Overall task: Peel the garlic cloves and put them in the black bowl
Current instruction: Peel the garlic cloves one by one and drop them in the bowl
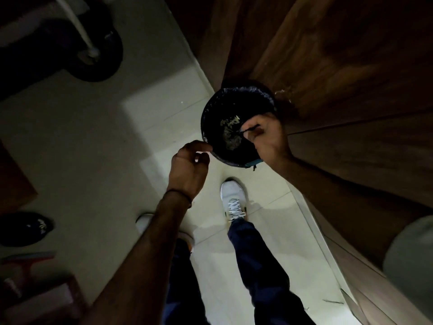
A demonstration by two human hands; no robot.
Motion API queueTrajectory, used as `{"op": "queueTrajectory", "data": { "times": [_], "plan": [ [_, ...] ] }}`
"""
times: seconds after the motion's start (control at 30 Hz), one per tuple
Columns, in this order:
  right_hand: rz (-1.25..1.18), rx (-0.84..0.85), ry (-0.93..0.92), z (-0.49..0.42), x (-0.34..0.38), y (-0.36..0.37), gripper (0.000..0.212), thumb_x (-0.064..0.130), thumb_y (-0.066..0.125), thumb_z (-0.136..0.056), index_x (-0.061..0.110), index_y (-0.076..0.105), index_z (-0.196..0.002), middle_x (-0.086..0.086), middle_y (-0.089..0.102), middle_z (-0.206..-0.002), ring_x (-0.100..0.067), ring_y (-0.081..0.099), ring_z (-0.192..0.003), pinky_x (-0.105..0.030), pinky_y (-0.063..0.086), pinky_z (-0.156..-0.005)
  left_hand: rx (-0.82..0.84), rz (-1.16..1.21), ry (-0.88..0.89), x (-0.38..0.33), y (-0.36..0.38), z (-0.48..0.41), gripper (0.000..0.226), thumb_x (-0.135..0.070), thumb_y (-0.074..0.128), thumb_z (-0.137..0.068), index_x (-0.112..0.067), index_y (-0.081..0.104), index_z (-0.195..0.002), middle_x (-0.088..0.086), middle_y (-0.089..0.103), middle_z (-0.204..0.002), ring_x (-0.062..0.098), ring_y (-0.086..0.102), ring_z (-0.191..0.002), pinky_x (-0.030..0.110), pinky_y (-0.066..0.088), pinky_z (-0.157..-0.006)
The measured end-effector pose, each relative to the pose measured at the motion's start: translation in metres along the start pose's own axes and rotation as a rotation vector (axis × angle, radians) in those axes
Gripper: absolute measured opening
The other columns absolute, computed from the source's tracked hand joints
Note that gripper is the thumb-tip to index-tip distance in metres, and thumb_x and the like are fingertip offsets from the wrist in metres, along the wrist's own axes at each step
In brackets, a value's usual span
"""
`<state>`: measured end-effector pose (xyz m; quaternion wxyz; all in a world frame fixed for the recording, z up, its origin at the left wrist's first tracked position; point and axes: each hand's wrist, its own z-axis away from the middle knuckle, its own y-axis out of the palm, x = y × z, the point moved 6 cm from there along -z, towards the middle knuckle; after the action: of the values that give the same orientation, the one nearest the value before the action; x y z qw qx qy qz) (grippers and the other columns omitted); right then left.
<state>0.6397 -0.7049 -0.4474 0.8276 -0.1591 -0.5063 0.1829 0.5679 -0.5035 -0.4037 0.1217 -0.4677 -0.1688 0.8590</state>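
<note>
A round black bin (212, 106) lined with a black bag stands on the floor against a wooden cabinet. Pale scraps (230, 132) lie at its bottom. My right hand (266, 134) hovers over the bin's right side with its fingers curled downward; the dim light hides whether they hold anything. My left hand (189, 165) is at the bin's left rim, with thumb and forefinger curled together at the liner's edge. No garlic clove or black bowl shows.
Dark wooden cabinet doors (339, 78) rise on the right. My white shoes (233, 198) stand on the pale tiled floor (93, 141). A dark round base with a white pole (93, 55) is at the upper left. Dark objects (25, 228) lie at the lower left.
</note>
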Motion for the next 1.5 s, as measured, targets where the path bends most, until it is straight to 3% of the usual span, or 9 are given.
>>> {"op": "queueTrajectory", "data": {
  "times": [0.1, 0.23, 0.4, 0.57, 0.67, 0.9, 1.1, 1.27, 1.5],
  "plan": [
    [-0.061, 0.083, 0.004, 0.04, 0.042, 0.006, 0.031, -0.028, 0.051, -0.079, -0.008, 0.07, -0.094, -0.009, 0.062, -0.088, 0.008, 0.058, -0.069, -0.01, 0.045, -0.068, -0.041, 0.056, -0.013, -0.011, -0.026, 0.03, 0.026, 0.005, 0.054, -0.09, -0.008, 0.073, -0.102, -0.002, 0.071, -0.105, -0.003, 0.058, -0.079, 0.006, 0.04, -0.074],
    [-0.069, 0.216, -0.032, 0.101, 0.104, 0.026, 0.037, -0.026, 0.054, -0.081, 0.005, 0.067, -0.096, -0.006, 0.065, -0.094, 0.012, 0.059, -0.073, -0.007, 0.045, -0.074, -0.073, 0.099, 0.012, -0.018, -0.074, 0.075, 0.027, 0.001, 0.055, -0.091, -0.017, 0.073, -0.1, -0.012, 0.07, -0.102, -0.003, 0.061, -0.083, 0.007, 0.042, -0.075],
    [-0.013, 0.451, -0.159, 0.182, 0.206, 0.067, 0.037, -0.014, 0.064, -0.083, 0.018, 0.068, -0.1, -0.01, 0.067, -0.11, -0.01, 0.06, -0.085, -0.016, 0.049, -0.08, -0.226, 0.145, 0.022, -0.035, -0.17, 0.147, 0.026, 0.001, 0.054, -0.094, -0.013, 0.071, -0.107, -0.006, 0.07, -0.105, 0.01, 0.064, -0.086, 0.007, 0.045, -0.076],
    [-0.007, 0.67, -0.333, 0.278, 0.338, 0.122, 0.036, -0.011, 0.066, -0.084, 0.018, 0.067, -0.105, -0.005, 0.066, -0.106, -0.006, 0.058, -0.086, -0.017, 0.046, -0.082, -0.473, 0.188, 0.07, -0.046, -0.29, 0.24, 0.026, -0.004, 0.056, -0.095, -0.016, 0.064, -0.117, -0.009, 0.068, -0.106, 0.003, 0.064, -0.095, 0.009, 0.046, -0.085],
    [0.012, 0.814, -0.442, 0.347, 0.412, 0.163, 0.033, -0.01, 0.066, -0.085, 0.014, 0.067, -0.109, -0.013, 0.067, -0.107, -0.013, 0.059, -0.092, -0.022, 0.049, -0.086, -0.654, 0.233, 0.093, -0.047, -0.365, 0.308, 0.031, -0.005, 0.056, -0.095, -0.014, 0.06, -0.124, -0.006, 0.067, -0.109, 0.0, 0.063, -0.098, 0.012, 0.047, -0.086],
    [0.007, 1.041, -0.687, 0.475, 0.53, 0.243, 0.033, -0.012, 0.066, -0.082, 0.006, 0.066, -0.11, -0.007, 0.065, -0.101, -0.01, 0.061, -0.095, -0.024, 0.049, -0.086, -0.996, 0.295, 0.183, -0.046, -0.498, 0.431, 0.032, -0.005, 0.053, -0.095, -0.006, 0.057, -0.127, 0.003, 0.069, -0.108, 0.008, 0.064, -0.096, 0.022, 0.05, -0.086],
    [-0.079, 1.25, -0.672, 0.562, 0.572, 0.312, 0.025, -0.003, 0.063, -0.089, 0.014, 0.066, -0.108, -0.002, 0.065, -0.098, -0.01, 0.059, -0.091, -0.026, 0.05, -0.073, -1.343, 0.429, 0.153, -0.003, -0.559, 0.526, 0.027, -0.004, 0.048, -0.099, -0.003, 0.059, -0.123, 0.005, 0.071, -0.103, 0.016, 0.068, -0.09, 0.039, 0.056, -0.084],
    [0.036, 1.412, -0.627, 0.613, 0.569, 0.371, 0.018, 0.002, 0.06, -0.095, 0.014, 0.067, -0.107, 0.005, 0.065, -0.091, -0.013, 0.059, -0.086, -0.025, 0.049, -0.069, -1.546, 0.425, -0.03, 0.047, -0.564, 0.583, 0.026, -0.007, 0.048, -0.099, -0.008, 0.061, -0.122, 0.002, 0.071, -0.103, 0.016, 0.068, -0.087, 0.044, 0.055, -0.079],
    [0.323, 1.619, -0.722, 0.663, 0.547, 0.448, 0.018, 0.003, 0.062, -0.096, 0.019, 0.069, -0.099, 0.009, 0.066, -0.085, -0.006, 0.059, -0.078, -0.022, 0.049, -0.065, -1.709, 0.511, -0.367, 0.103, -0.54, 0.627, 0.028, 0.003, 0.048, -0.098, -0.01, 0.061, -0.12, 0.006, 0.068, -0.104, -0.003, 0.063, -0.08, 0.007, 0.047, -0.069]
  ]
}}
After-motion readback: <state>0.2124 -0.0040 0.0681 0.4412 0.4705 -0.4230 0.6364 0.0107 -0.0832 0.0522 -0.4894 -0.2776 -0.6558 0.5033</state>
